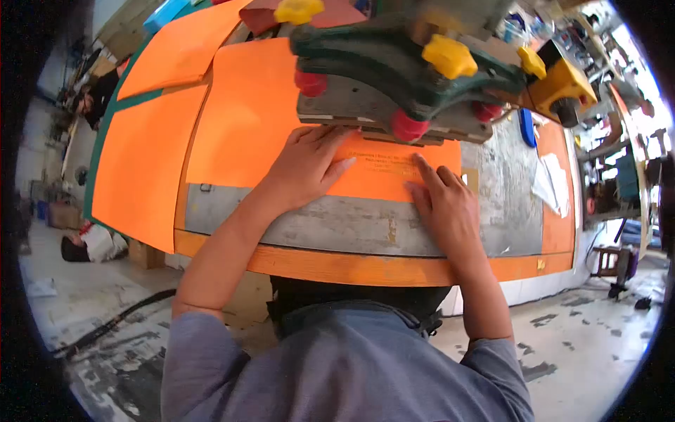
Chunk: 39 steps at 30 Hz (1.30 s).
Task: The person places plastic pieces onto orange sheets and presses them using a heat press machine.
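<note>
An orange sheet (246,105) lies on the grey metal bed (337,228), its right part running under a green machine head (365,53) with yellow knobs and red round pieces. Small dark print shows on the sheet between the hands. My left hand (306,165) rests on the sheet with its fingers spread, the fingertips close to the lower edge of the machine head. My right hand (446,200) touches the sheet's front right part, beside the print, its fingers apart and slightly bent. Neither hand is wrapped round anything.
More orange sheets (144,158) lie at the left on a green-edged surface. A wooden strip (351,267) edges the bed in front. White paper (552,184) and a blue object (527,128) are at the right. Two people (98,246) are farther left, away from my hands.
</note>
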Available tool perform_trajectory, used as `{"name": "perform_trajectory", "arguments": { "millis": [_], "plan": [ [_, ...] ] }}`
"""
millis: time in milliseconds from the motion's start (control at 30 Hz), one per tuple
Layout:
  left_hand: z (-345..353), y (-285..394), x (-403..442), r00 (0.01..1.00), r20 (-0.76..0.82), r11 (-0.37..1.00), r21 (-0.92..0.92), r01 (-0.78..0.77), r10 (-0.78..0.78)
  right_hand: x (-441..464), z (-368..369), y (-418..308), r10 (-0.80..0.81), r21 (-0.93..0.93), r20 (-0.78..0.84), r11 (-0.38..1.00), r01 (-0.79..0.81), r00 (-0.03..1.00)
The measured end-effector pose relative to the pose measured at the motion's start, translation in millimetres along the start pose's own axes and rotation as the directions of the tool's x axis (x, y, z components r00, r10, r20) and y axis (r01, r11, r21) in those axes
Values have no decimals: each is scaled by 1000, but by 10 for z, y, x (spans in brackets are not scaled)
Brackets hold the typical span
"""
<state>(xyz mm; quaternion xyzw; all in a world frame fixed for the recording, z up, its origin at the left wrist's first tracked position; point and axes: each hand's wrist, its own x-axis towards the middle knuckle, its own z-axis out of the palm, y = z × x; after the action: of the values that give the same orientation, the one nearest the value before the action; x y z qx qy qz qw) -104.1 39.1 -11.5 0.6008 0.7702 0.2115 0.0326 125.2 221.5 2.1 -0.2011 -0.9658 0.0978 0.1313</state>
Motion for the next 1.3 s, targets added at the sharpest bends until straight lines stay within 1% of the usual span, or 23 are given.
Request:
{"name": "perform_trajectory", "arguments": {
  "millis": [33,100,133,200,333,400,600,633,700,833,933,1033,1067,1133,1167,1200,1233,1267,1300],
  "plan": [
    [15,-11,-3,1000,-17,1000,-7,15,-16,4,1,2,13,12,2,1000,-13,1000],
    [31,-16,-4,998,-69,1000,-23,-17,15,4,-13,-12,2,3,-3,1000,-2,1000],
    [21,-12,-3,997,-78,1000,-25,-7,5,3,-14,-20,10,2,-15,1000,-10,1000],
    [-23,1,1,1000,17,999,-40,19,-18,5,-15,-33,4,-6,-11,1000,-4,1000],
    [-13,-10,-13,1000,-25,997,-77,-3,1,18,-25,-40,0,3,-18,1000,0,1000],
    [17,-32,-14,999,-44,999,-42,-24,22,18,-23,-36,-5,0,-18,1000,5,1000],
    [55,-59,-10,993,-95,998,-19,-68,66,14,-26,-28,-22,0,-37,1000,22,999],
    [49,-55,-12,993,-96,997,-18,-72,70,11,-24,-19,-17,2,-29,1000,17,999],
    [38,-55,-12,998,-48,998,-47,-44,41,1,0,16,-9,-4,-21,1000,9,1000],
    [16,-87,-15,998,-34,998,-38,-56,55,-8,-46,23,12,16,4,1000,-12,1000],
    [-126,-93,-39,999,34,997,-80,-4,6,-29,-120,45,12,59,-6,998,-12,1000],
    [-232,-221,-102,996,33,996,-36,84,-83,-104,-204,56,-16,82,-34,996,18,999],
    [-262,-295,-138,990,-31,990,17,140,-140,-145,-220,39,-25,85,-40,996,29,999],
    [-321,-475,-232,975,-98,977,62,204,-198,-274,-223,-20,-8,115,-54,993,14,999],
    [-354,-584,-297,967,-122,960,140,241,-225,-339,-218,-49,-3,124,-56,992,10,998],
    [-372,-661,-348,957,-146,936,217,277,-249,-408,-207,-82,-64,140,-105,987,79,992],
    [-414,-687,-378,956,-144,936,213,282,-255,-482,-197,-120,-124,153,-154,977,147,980],
    [-487,-693,-400,937,-128,920,186,345,-325,-561,-186,-161,-126,153,-149,977,149,981],
    [-544,-693,-418,913,-110,900,160,406,-393,-645,-176,-207,-184,162,-156,964,209,970]
  ]
}}
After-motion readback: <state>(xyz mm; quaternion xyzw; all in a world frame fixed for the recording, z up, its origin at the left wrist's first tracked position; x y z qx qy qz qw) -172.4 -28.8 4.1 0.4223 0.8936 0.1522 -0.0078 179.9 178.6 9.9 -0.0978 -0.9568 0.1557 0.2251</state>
